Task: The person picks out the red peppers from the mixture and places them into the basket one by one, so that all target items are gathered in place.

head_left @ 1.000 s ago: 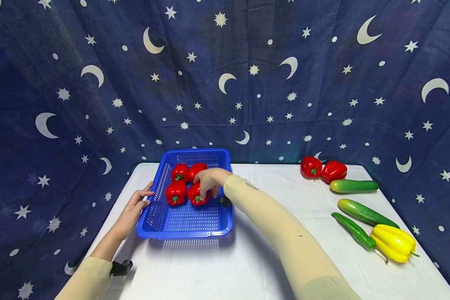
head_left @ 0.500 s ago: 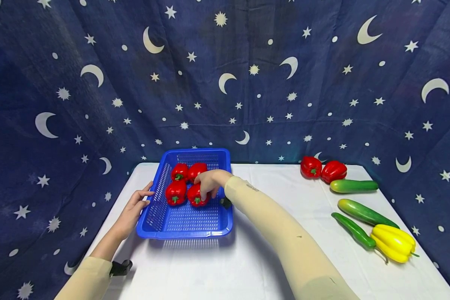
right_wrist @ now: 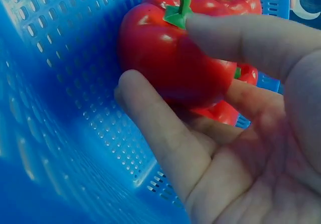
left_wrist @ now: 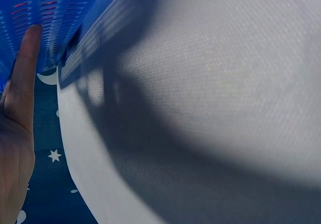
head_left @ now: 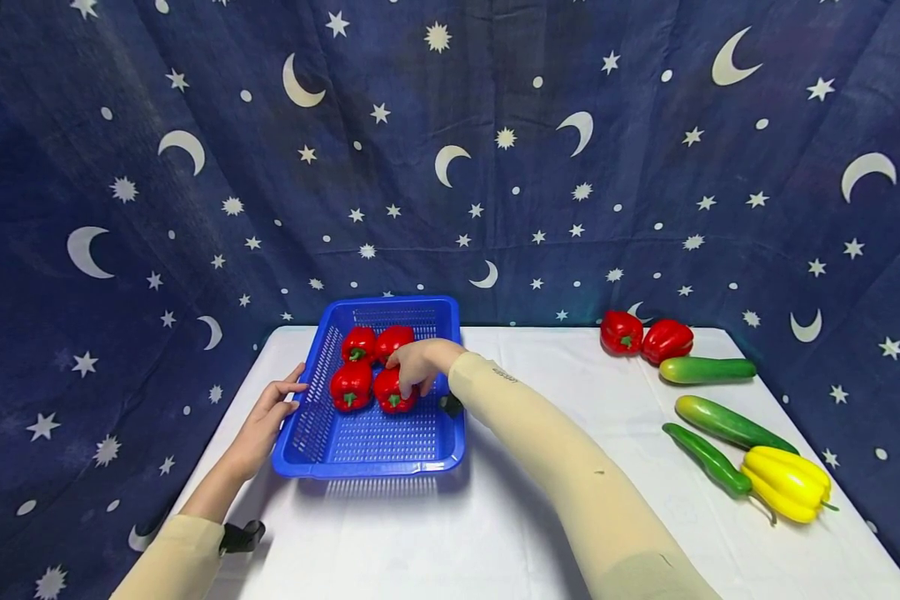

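In the head view a blue plastic basket (head_left: pixel 367 467) with slotted walls stands on the white table, several red bell peppers inside it. My right hand (head_left: pixel 418 365) reaches in and holds the front right bell pepper (head_left: pixel 392 392). The right wrist view shows that bell pepper (right_wrist: pixel 170 58) between thumb and fingers, the thumb tip beside its green stem. My left hand (head_left: pixel 266 421) rests against the basket's left side. In the left wrist view one straight finger of the left hand (left_wrist: pixel 17 118) touches the basket's outer wall (left_wrist: pixel 50 23); its other fingers are mostly out of sight.
To the right lie two red bell peppers (head_left: pixel 621 333), two cucumbers (head_left: pixel 708 370), a long green chili pepper (head_left: pixel 708 460) and a yellow bell pepper (head_left: pixel 787 483). A dark blue curtain (head_left: pixel 450 167) with moons and stars hangs behind the table (head_left: pixel 540 392).
Almost nothing differs. The right hand stays at the same bell pepper with only a slight shift, and the left hand keeps its place at the basket.
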`<state>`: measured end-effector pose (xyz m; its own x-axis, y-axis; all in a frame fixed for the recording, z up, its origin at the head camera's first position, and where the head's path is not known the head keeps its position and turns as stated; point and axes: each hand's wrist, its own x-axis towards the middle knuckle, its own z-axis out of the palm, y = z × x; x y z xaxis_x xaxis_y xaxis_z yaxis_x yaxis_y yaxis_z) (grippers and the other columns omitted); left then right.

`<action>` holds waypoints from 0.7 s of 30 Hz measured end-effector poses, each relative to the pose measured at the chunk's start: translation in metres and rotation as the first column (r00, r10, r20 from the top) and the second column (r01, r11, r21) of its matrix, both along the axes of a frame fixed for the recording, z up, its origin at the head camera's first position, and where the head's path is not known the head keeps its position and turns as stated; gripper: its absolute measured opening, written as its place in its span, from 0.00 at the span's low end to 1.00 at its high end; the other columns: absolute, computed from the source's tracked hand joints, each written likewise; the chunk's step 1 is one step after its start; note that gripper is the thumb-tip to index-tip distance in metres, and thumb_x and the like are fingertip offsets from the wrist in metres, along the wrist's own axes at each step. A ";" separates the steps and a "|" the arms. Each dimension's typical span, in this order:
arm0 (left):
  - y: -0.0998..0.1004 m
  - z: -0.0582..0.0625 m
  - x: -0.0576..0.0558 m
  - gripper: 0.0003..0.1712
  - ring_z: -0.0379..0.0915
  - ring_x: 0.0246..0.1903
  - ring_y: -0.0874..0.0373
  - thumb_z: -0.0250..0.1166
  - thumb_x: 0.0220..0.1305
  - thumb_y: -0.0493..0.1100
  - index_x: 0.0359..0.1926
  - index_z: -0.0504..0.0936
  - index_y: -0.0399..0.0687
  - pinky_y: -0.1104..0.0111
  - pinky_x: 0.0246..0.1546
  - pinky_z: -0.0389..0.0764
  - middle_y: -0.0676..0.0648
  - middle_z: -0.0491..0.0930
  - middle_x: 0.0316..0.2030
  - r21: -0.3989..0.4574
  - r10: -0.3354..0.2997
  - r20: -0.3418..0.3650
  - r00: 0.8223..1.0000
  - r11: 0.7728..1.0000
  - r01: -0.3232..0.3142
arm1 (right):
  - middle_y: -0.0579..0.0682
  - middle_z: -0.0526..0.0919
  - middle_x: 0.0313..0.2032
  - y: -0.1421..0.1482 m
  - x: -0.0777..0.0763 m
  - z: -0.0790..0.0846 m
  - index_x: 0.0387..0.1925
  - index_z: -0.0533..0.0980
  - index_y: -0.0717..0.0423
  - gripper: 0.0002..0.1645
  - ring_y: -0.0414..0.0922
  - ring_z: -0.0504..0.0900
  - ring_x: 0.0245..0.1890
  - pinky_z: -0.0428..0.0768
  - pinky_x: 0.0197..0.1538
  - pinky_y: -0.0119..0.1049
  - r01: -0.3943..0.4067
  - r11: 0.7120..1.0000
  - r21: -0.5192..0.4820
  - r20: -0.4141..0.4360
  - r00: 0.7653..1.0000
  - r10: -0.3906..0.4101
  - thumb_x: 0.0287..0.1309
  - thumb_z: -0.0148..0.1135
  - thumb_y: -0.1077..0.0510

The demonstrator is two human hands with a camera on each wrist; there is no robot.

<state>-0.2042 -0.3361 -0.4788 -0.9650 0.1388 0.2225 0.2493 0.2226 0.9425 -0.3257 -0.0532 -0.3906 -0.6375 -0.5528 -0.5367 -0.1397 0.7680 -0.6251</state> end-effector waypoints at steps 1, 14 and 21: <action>0.000 0.000 0.000 0.17 0.34 0.78 0.37 0.44 0.76 0.31 0.61 0.64 0.26 0.84 0.62 0.55 0.37 0.46 0.80 -0.001 0.001 0.001 1.000 1.000 -0.001 | 0.57 0.65 0.71 0.000 0.000 0.000 0.74 0.66 0.53 0.45 0.54 0.74 0.61 0.81 0.54 0.45 0.001 1.000 -0.001 -0.002 1.000 -0.001 0.55 0.69 0.72; -0.001 -0.003 -0.001 0.17 0.33 0.79 0.40 0.44 0.77 0.31 0.61 0.64 0.26 0.82 0.65 0.51 0.36 0.47 0.80 0.000 0.008 -0.008 1.000 1.000 -0.008 | 0.59 0.66 0.70 0.001 0.004 -0.001 0.73 0.66 0.56 0.43 0.54 0.73 0.63 0.83 0.51 0.41 -0.018 1.000 -0.019 -0.066 0.998 0.017 0.57 0.68 0.73; 0.001 -0.002 0.000 0.17 0.33 0.78 0.37 0.44 0.77 0.31 0.61 0.64 0.25 0.84 0.63 0.52 0.36 0.47 0.80 -0.003 0.012 -0.017 1.000 1.000 -0.013 | 0.59 0.65 0.71 0.001 0.005 -0.002 0.74 0.66 0.57 0.43 0.54 0.73 0.63 0.82 0.53 0.42 -0.023 0.999 -0.026 -0.073 0.997 0.021 0.58 0.68 0.73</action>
<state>-0.2037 -0.3349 -0.4805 -0.9628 0.1274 0.2384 0.2624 0.2287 0.9375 -0.3207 -0.0518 -0.3922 -0.6618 -0.5807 -0.4742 -0.2022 0.7473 -0.6329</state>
